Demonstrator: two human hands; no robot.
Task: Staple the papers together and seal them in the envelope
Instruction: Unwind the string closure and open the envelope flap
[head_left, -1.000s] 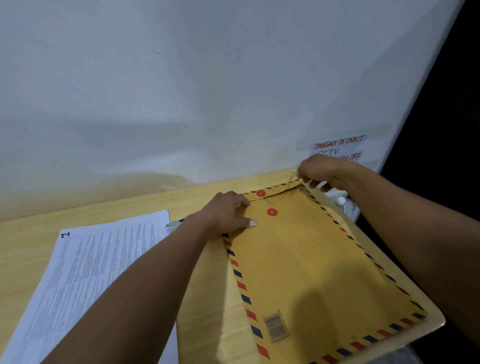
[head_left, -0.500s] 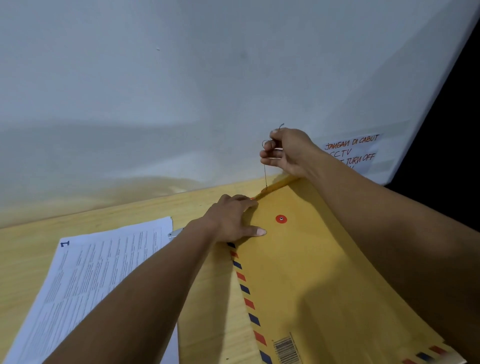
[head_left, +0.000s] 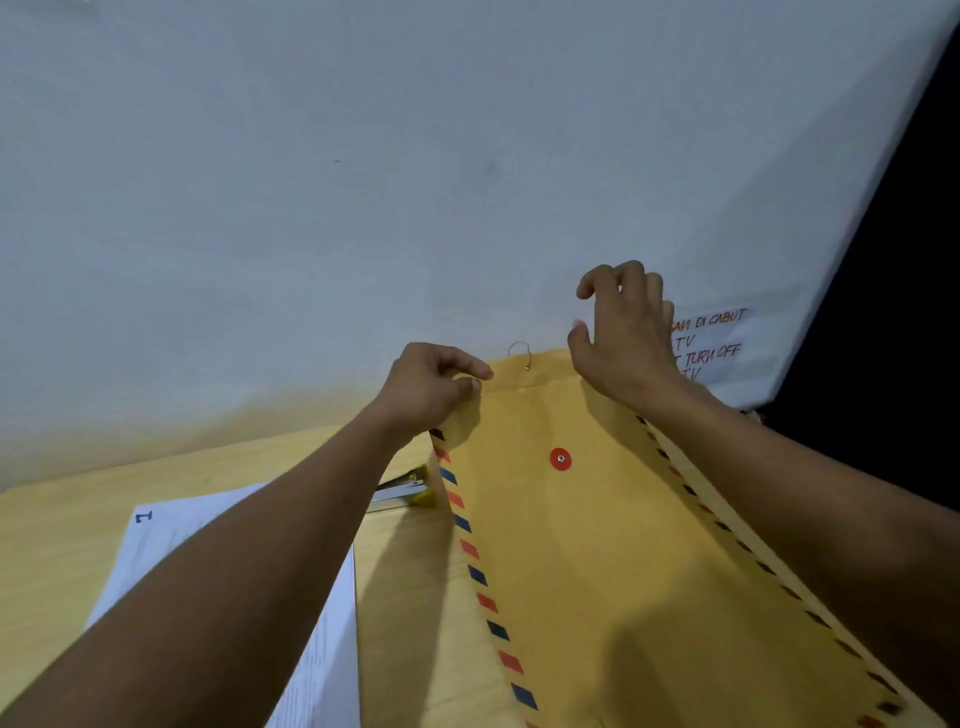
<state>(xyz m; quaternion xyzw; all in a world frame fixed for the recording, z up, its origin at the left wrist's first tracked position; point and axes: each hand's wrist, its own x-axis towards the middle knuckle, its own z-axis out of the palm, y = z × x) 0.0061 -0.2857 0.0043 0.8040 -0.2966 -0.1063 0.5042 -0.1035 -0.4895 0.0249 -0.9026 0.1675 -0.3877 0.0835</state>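
Observation:
The brown envelope (head_left: 597, 571) with a red and blue striped border and a red button is tilted up toward the wall, its flap standing open. A thin string (head_left: 521, 353) hangs loose at the flap's top edge. My left hand (head_left: 431, 389) pinches the envelope's upper left corner. At the flap's right end is my right hand (head_left: 623, 338), fingers loosely curled with nothing between them and the thumb. The printed papers (head_left: 171, 530) lie flat at the left, partly under my left forearm. A silver and yellow stapler (head_left: 402, 491) lies between papers and envelope.
A wooden table (head_left: 67, 525) runs up to a white wall close behind the envelope. A handwritten paper note (head_left: 714, 340) is stuck on the wall at the right. Beyond the wall's right edge it is dark.
My right hand has let go of the string and moved right to the flap's end. My left hand went from pressing the envelope flat to pinching its corner. The envelope has tilted up.

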